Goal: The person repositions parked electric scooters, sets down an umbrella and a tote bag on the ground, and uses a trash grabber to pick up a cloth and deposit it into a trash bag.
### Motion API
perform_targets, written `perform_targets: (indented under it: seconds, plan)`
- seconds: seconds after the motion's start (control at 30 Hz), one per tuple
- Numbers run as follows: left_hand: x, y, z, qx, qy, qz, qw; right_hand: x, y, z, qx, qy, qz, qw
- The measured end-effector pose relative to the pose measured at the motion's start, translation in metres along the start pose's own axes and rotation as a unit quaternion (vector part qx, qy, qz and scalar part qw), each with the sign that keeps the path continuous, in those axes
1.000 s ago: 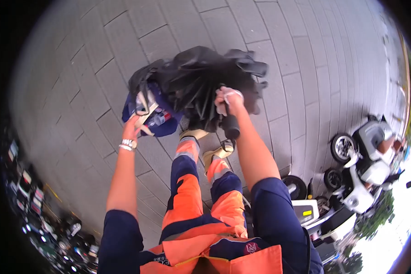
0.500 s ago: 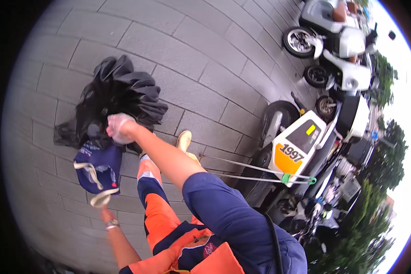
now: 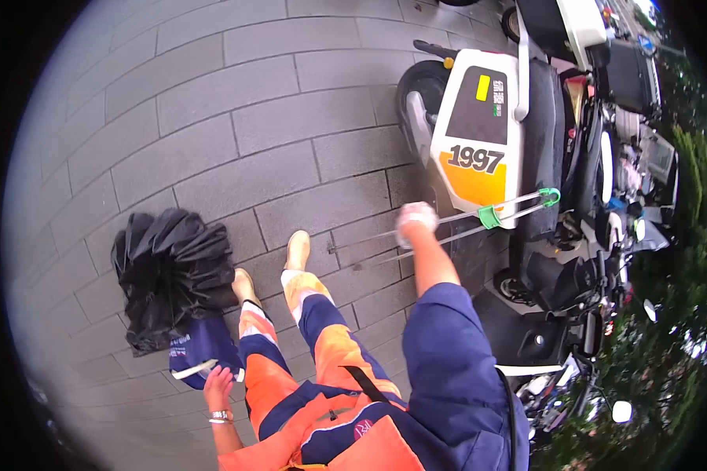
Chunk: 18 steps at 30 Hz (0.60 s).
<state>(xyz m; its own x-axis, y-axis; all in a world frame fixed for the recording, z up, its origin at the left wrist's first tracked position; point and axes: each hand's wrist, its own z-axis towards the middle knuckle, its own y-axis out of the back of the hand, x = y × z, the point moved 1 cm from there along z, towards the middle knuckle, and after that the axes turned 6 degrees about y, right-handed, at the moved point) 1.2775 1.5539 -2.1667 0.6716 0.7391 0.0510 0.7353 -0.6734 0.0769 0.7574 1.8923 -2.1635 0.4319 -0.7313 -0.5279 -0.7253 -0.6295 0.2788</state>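
Note:
My left hand (image 3: 218, 382) has its fingers stretched out beside the pale strap (image 3: 196, 370) of a navy blue bag (image 3: 206, 343). The bag is on the paving, partly under a crumpled black plastic bag (image 3: 173, 275) with a gathered, dark middle. My right hand (image 3: 416, 220), in a thin clear glove, is over the thin metal rods of long tongs (image 3: 452, 226) with green fittings. Its fingers are blurred, and whether they hold the rods cannot be made out. The tongs extend across the side of a white and orange scooter marked 1997 (image 3: 471, 169).
Grey paving slabs (image 3: 204, 157) cover the ground. My feet in beige shoes (image 3: 297, 251) stand between the black bag and the scooter. More parked scooters (image 3: 562, 275) line the right side, with trees (image 3: 695, 275) beyond them.
My right hand has left the black bag and moved right to the tongs. The black bag has come down beside my feet. The view has turned toward the scooters, and my left hand's fingers have opened.

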Motion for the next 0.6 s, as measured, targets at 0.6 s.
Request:
perform_targets:
  seconds: [0.6]
  plan:
    - [-0.220,-0.173,-0.090,0.100,-0.107,0.216,0.965,-0.074,-0.145,-0.052,0.178,0.311,0.074,0.931]
